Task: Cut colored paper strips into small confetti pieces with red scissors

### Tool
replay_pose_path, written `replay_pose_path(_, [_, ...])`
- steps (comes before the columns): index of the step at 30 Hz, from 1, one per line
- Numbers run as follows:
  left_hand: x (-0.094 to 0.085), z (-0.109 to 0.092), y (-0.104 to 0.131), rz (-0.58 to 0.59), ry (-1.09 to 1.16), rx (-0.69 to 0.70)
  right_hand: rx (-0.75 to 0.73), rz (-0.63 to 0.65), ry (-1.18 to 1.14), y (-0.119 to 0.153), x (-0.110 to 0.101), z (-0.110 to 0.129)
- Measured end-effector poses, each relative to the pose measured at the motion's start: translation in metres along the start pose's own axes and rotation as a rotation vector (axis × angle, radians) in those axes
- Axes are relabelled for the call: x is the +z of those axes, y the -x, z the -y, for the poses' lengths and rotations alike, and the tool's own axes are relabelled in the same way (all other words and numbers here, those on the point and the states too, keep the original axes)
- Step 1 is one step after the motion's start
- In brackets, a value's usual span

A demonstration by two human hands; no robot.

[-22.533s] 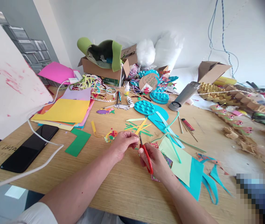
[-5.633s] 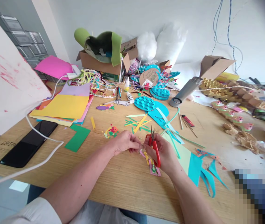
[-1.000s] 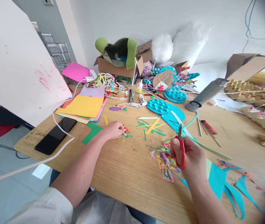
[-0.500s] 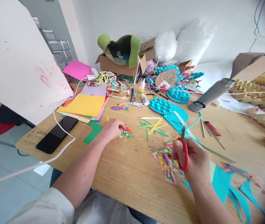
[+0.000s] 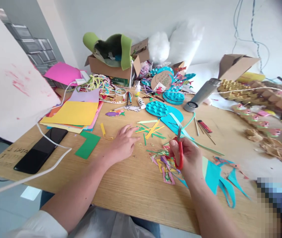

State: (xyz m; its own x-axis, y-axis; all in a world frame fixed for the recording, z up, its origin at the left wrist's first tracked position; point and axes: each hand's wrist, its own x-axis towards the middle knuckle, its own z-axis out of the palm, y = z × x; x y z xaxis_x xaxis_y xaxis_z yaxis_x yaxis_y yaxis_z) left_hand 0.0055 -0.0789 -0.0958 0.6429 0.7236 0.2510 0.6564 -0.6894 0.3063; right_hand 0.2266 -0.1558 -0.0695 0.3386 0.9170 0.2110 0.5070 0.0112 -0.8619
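My left hand is over the table with its fingers stretched out, palm down. Its fingertips are close to a loose heap of thin green strips and yellow paper strips. No object shows in it, and the small coloured paper dots are hidden behind it. My right hand grips red-handled scissors, blades pointing up and away from me. Under and beside that hand lie mixed paper scraps in pink, purple and yellow. A green paper piece rests left of my left hand.
Stacked coloured paper and a black phone occupy the left, crossed by a white cable. Blue egg-tray shapes, glue bottles and a grey flask stand farther back. Blue paper offcuts lie at right.
My left hand has left the pile of paper dots, moved right toward the strips and opened its fingers. The view has turned right. My right hand still holds the scissors.
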Motion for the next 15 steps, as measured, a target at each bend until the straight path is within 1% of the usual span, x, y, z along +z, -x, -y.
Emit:
replay_pose_path(2, [0.003,-0.005,0.002,0.038,-0.034,0.017,0.004,0.011,-0.022,0.000,0.000,0.000])
replay_pose_path(5, [0.006,-0.007,0.003,0.102,-0.039,0.005,-0.006,0.014,-0.018,0.000,0.001,-0.003])
replay_pose_path(7, [0.006,-0.008,0.002,0.161,0.034,0.046,-0.015,0.013,-0.011,0.000,0.000,-0.004])
replay_pose_path(9, [0.005,-0.010,0.000,0.209,0.162,0.116,-0.032,0.015,0.011,0.000,0.000,-0.006])
replay_pose_path(10, [0.004,-0.010,-0.002,0.209,0.217,0.140,-0.048,0.023,0.035,0.000,0.000,-0.006])
replay_pose_path(12, [0.003,-0.008,-0.004,0.153,0.252,0.127,-0.114,0.065,0.112,0.000,0.002,-0.008])
replay_pose_path(13, [0.002,-0.007,-0.004,0.114,0.227,0.097,-0.178,0.100,0.164,-0.001,0.003,-0.009])
replay_pose_path(15, [0.000,-0.004,-0.004,0.066,0.127,0.041,-0.359,0.193,0.282,-0.002,0.007,-0.012])
